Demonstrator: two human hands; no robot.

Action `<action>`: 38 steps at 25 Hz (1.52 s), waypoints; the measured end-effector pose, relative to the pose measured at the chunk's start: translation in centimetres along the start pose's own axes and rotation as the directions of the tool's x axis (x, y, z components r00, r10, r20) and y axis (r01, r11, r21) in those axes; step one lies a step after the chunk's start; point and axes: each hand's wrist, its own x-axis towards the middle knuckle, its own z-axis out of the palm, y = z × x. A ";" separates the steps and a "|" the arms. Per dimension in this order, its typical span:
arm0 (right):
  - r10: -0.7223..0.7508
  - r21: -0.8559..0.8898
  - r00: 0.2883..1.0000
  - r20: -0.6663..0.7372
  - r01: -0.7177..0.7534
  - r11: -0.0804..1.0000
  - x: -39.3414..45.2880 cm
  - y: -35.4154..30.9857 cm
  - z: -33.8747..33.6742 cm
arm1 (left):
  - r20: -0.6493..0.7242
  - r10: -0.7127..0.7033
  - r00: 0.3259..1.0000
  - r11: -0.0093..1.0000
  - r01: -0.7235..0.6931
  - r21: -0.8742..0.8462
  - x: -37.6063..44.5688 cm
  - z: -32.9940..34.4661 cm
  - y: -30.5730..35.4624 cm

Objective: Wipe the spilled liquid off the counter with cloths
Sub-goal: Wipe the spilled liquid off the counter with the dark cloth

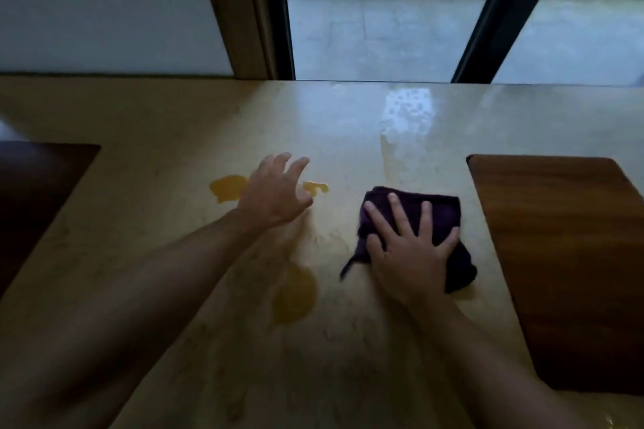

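Observation:
A dark purple cloth (442,216) lies folded on the beige counter (156,115), right of centre. My right hand (407,254) rests flat on it, fingers spread, pressing it down. Orange liquid sits in three patches: one (228,187) at the left, a small one (317,186) just past my left fingers, and a larger one (295,292) nearer to me. My left hand (275,191) hovers over the counter between the two far patches, fingers apart and holding nothing. A wet streak (407,122) shines beyond the cloth.
A brown wooden board (564,254) lies on the counter at the right, close to the cloth. A dark board (35,195) lies at the left edge. Behind the counter stand a white wall and a dark-framed window (383,10).

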 end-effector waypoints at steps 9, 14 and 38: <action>0.027 0.045 0.994 0.108 -0.032 0.998 31.8 0.6 -2.8 | 0.548 -0.074 0.833 0.995 0.026 0.094 12.2 -2.5 -10.0; -0.012 0.049 0.993 0.117 0.006 0.999 37.0 -2.0 -2.5 | 0.528 -0.085 0.845 0.996 0.053 0.075 12.5 -2.1 -10.1; -0.035 -0.160 0.999 0.039 0.041 0.986 -31.4 -11.4 3.2 | 0.150 -0.226 0.962 0.974 0.225 0.027 -5.5 -3.1 -21.0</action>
